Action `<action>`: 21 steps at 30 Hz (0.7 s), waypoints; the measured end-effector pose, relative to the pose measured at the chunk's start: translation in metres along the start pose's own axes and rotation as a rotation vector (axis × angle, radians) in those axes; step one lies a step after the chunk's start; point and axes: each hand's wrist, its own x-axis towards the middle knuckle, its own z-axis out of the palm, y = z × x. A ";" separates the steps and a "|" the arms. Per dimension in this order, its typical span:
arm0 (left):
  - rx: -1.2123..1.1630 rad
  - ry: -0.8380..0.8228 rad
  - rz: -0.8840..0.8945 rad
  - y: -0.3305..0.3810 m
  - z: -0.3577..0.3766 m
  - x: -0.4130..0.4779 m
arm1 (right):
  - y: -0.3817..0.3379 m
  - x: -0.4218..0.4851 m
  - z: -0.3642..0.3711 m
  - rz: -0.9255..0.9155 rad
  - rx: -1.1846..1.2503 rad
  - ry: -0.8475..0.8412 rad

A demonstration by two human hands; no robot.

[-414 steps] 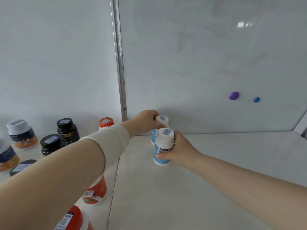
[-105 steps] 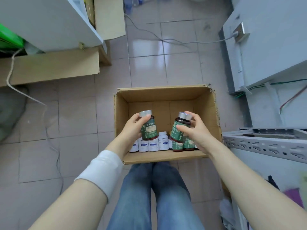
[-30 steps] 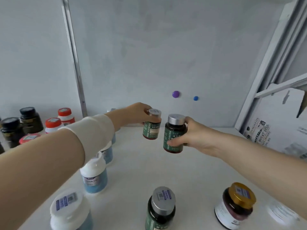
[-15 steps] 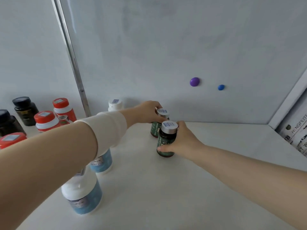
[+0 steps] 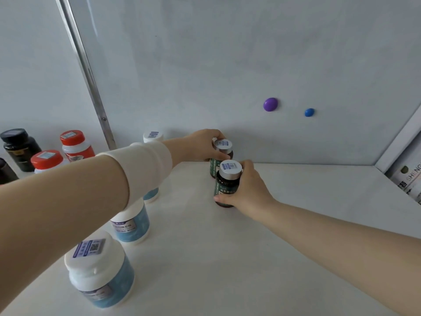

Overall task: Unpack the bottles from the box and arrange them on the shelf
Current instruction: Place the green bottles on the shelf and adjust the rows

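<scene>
- Two dark green bottles with silver caps stand upright near the back of the shelf (image 5: 296,224), one in each of our grips.
- Our left grip (image 5: 202,144) is curled round the rear bottle (image 5: 223,145) at cap and shoulder, coming in from its left. This bottle sits close against the back wall.
- Our right grip (image 5: 248,188) is clamped round the front bottle (image 5: 225,185), thumb low on the near side and fingers wrapped behind. Its base looks down on the shelf, though we cannot tell whether it rests fully.
- The front bottle stands just ahead of the rear one, touching or very nearly so. We judge that we are lining them front to back, like the blue-and-white tubs (image 5: 131,226) to the left.
- Holding each bottle high on its body keeps it from tipping and lets us nudge it into line before letting go.
- The red-capped bottles (image 5: 73,142) and a black jar (image 5: 19,147) stand further left, beyond the metal strip (image 5: 91,76), so this bay seems to group like with like.
- We judge placement nearly done, with only release left. Loosening both grips straight upward should avoid knocking the pair.
</scene>
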 end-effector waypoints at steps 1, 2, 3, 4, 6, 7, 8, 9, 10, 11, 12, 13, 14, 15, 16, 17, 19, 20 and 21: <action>-0.008 0.003 -0.004 0.000 0.000 0.000 | 0.000 0.001 0.001 -0.002 0.001 0.002; -0.014 0.011 -0.008 0.000 0.001 0.001 | 0.000 0.002 0.001 -0.001 0.001 0.006; -0.021 0.020 -0.012 0.000 0.002 0.002 | 0.000 0.003 0.002 0.000 0.003 0.011; -0.026 0.027 -0.020 -0.001 0.002 0.003 | 0.001 0.004 0.003 0.002 0.009 0.014; -0.043 0.026 -0.037 -0.001 0.003 0.003 | 0.002 0.004 0.004 0.006 0.022 0.016; -0.049 0.021 -0.044 0.000 0.003 0.003 | 0.002 0.004 0.004 0.009 0.030 0.014; -0.052 0.012 -0.053 0.001 0.003 0.002 | 0.002 0.004 0.003 0.013 0.044 0.009; -0.049 0.004 -0.066 0.002 0.002 0.000 | 0.002 0.003 0.001 0.020 0.059 0.000; -0.033 -0.004 -0.077 0.003 0.001 -0.003 | 0.001 0.002 -0.002 0.025 0.069 -0.008; -0.005 -0.004 -0.079 0.006 0.000 -0.007 | 0.000 0.000 -0.006 0.026 0.069 -0.011; 0.023 0.002 -0.080 0.009 -0.003 -0.011 | -0.001 -0.002 -0.011 0.022 0.062 -0.014; 0.050 0.013 -0.084 0.012 -0.006 -0.017 | -0.003 -0.006 -0.017 0.015 0.050 -0.017; 0.090 0.028 -0.086 0.017 -0.010 -0.023 | -0.006 -0.010 -0.023 0.003 0.029 -0.021; 0.154 0.050 -0.080 0.022 -0.015 -0.030 | -0.009 -0.014 -0.029 -0.015 -0.011 -0.025; 0.247 0.082 -0.068 0.028 -0.021 -0.039 | -0.014 -0.019 -0.036 -0.037 -0.072 -0.029; 0.377 0.122 -0.047 0.034 -0.027 -0.050 | -0.020 -0.023 -0.044 -0.064 -0.134 -0.030; 0.769 0.201 0.017 0.046 -0.038 -0.077 | -0.034 -0.032 -0.059 -0.102 -0.209 -0.020; 0.975 0.228 0.041 0.051 -0.042 -0.092 | -0.042 -0.038 -0.066 -0.117 -0.236 -0.012; 1.136 0.239 0.050 0.056 -0.045 -0.108 | -0.051 -0.044 -0.071 -0.135 -0.273 -0.002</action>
